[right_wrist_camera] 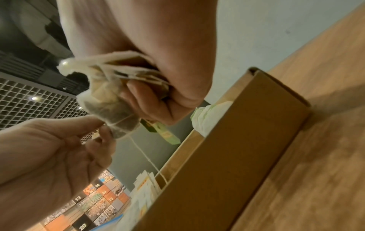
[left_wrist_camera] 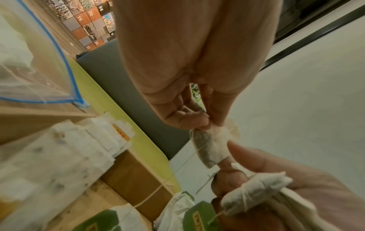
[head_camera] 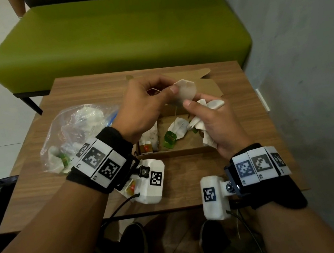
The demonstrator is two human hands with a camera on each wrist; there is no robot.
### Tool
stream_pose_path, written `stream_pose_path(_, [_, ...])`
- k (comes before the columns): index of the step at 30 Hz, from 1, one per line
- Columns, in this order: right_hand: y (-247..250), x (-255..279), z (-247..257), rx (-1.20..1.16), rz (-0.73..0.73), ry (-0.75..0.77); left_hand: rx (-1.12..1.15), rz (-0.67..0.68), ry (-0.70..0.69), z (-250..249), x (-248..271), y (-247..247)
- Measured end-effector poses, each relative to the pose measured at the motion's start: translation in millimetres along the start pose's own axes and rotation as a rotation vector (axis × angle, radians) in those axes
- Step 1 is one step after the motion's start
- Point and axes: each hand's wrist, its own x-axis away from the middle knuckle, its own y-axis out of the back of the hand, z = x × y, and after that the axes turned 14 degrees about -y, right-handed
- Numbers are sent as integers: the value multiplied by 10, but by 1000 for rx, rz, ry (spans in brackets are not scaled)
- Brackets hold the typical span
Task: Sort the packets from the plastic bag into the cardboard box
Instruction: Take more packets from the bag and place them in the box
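1. right now our left hand pinches one tea bag by its top edge, thumb and fingertips together on it, while our right hand is curled round a bunch of packets, its thumb touching the same tea bag. both grips hang over the cardboard box.
2. likely the first risk is tangling: a string runs from the pinched bag down toward the box, and it may be caught with the bunch. if we pull apart quickly, we could tear the thin paper and spill tea.
3. next, the right grip holds many packets loosely bundled; some stick out past the fingers. easing that grip to free one could let several drop together, perhaps outside the box or into the wrong section.
4. further out, the box already holds packets with green tags and red-orange tags in what look like separate sections. a dangling tag could snag one and drag it across.
5. beyond that, the plastic bag lies on the counter just left of the box with packets inside, and another packet lies under our left wrist; a careless sweep of the forearm could push either off.
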Motion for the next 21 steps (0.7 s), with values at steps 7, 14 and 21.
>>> stream_pose_path(7, [-71, -17, -63, 166, -36, 8, 177, -80, 18, -12, -17, 1])
stream_pose_path(14, [-98, -18, -73, 207, -68, -19, 189, 36, 1, -54, -5, 27])
stream_pose_path(21, [-46, -6, 11, 79, -29, -86, -27, 229, -96, 24, -14, 98])
